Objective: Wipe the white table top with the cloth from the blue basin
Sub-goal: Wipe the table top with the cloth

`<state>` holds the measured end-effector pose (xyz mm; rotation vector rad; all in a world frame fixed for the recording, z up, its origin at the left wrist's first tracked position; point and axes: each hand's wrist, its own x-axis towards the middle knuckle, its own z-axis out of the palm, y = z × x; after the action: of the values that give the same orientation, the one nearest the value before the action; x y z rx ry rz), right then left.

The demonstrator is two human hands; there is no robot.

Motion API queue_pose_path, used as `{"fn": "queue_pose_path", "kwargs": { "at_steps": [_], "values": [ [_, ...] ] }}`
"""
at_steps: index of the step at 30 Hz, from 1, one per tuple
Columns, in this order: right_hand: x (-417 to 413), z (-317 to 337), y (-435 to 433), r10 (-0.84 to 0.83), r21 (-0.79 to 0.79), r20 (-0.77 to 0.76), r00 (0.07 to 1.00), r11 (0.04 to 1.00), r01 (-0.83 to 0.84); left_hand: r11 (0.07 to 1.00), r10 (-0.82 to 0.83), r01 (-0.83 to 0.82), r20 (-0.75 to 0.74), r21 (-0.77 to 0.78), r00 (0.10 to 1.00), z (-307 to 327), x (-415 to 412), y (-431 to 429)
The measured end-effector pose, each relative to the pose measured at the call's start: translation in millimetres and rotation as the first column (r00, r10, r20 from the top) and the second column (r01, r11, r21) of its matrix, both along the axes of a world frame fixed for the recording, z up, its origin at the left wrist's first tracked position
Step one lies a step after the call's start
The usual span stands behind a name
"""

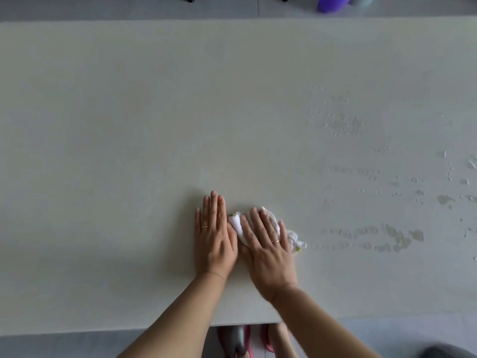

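The wide, matte off-white surface (154,112) fills almost the whole view, smooth and flat with a straight near edge. The left hand (215,236) lies flat on it, palm down, fingers straight and close together, holding nothing; a thin gold ring (204,226) sits on one finger. Just beside it, thumbs nearly touching, the right hand (268,249) is spread open and presses flat on the cloth (238,224), a small, soft white rag bunched into wrinkles beneath the palm and fingers. The cloth pokes out past the fingertips and at the right side of the hand, where a frayed corner shows small yellowish marks. It lies on the surface near the near edge, roughly at its middle. A slim ring (275,241) circles a finger of the right hand too. To the right, the surface carries water droplets (343,125) in beaded patches and thin wet streaks (361,235), glossy against the dull top. A rounded purple object (331,3) stands beyond the far edge.
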<state>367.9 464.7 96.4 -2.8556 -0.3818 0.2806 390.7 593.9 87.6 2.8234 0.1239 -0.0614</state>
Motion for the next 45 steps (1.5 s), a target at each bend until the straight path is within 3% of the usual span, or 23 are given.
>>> {"fn": "queue_pose_path", "kwargs": {
  "at_steps": [2, 7, 9, 13, 15, 17, 21, 24, 28, 32, 36, 38, 40, 42, 45],
  "values": [
    [3.9, -2.0, -36.6, 0.027, -0.033, 0.018, 0.999, 0.999, -0.026, 1.000, 0.013, -0.013, 0.008, -0.015, 1.000, 1.8, -1.5, 0.1],
    [6.2, 1.7, -61.4, -0.419, -0.030, -0.047, 0.907, 0.908, 0.418, 0.994, 0.110, -0.109, 0.044, -0.018, 0.993, 7.5, -9.7, 10.7],
    [-6.5, 2.8, -32.4, -0.467, 0.006, -0.070, 0.882, 0.884, 0.468, 0.993, 0.118, -0.118, 0.036, -0.009, 0.992, 7.0, -23.3, 16.0],
    [-53.9, 6.4, 12.7, -0.207, 0.009, -0.054, 0.977, 0.978, 0.208, 0.994, 0.105, -0.103, -0.034, 0.036, 0.994, 1.8, -55.1, 18.9],
    [-59.0, 4.5, -2.2, -0.064, 0.002, -0.027, 0.998, 0.998, 0.064, 0.991, 0.129, -0.126, -0.058, 0.050, 0.990, -1.2, -65.8, 20.0],
    [-58.3, 1.7, -32.8, -0.026, -0.035, 0.003, 1.000, 0.999, 0.026, 0.989, 0.135, -0.131, -0.065, 0.065, 0.989, -3.5, -71.0, 21.1],
    [-57.0, 4.0, -68.7, -0.328, -0.046, -0.041, 0.944, 0.944, 0.326, 0.987, 0.139, -0.133, -0.066, 0.088, 0.988, -6.8, -71.3, 20.6],
    [-66.4, 3.0, -34.9, -0.473, -0.015, -0.090, 0.876, 0.881, 0.474, 0.987, 0.137, -0.131, -0.073, 0.088, 0.988, -7.6, -72.0, 20.4],
    [-103.9, 6.5, 13.9, -0.181, -0.036, -0.072, 0.981, 0.983, 0.178, 0.988, 0.136, -0.129, -0.083, 0.090, 0.987, -5.9, -71.1, 20.3],
    [-103.9, 3.6, -36.2, 0.025, -0.014, -0.018, 1.000, 1.000, -0.025, 0.989, 0.126, -0.117, -0.098, 0.088, 0.987, -3.7, -71.7, 22.1],
    [-96.1, 6.2, -107.8, -0.298, -0.053, -0.063, 0.952, 0.954, 0.295, 0.989, 0.128, -0.121, -0.082, 0.088, 0.988, -5.9, -71.7, 23.0],
    [-95.0, 3.7, -102.7, -0.487, -0.054, -0.099, 0.868, 0.874, 0.483, 0.986, 0.150, -0.143, -0.079, 0.082, 0.986, -6.6, -70.7, 20.6],
    [-98.2, 4.2, -73.7, -0.548, -0.040, -0.108, 0.829, 0.836, 0.547, 0.981, 0.185, -0.181, -0.068, 0.063, 0.980, -5.2, -68.9, 13.9],
    [-107.6, 6.1, -49.6, -0.408, -0.031, -0.103, 0.907, 0.913, 0.407, 0.977, 0.214, -0.212, -0.066, 0.032, 0.975, -0.8, -63.4, -2.3],
    [-117.5, 6.2, -65.4, -0.021, -0.030, -0.063, 0.998, 0.999, 0.019, 0.989, 0.144, -0.145, -0.063, -0.008, 0.988, 9.6, -52.0, -38.6]
  ]
}}
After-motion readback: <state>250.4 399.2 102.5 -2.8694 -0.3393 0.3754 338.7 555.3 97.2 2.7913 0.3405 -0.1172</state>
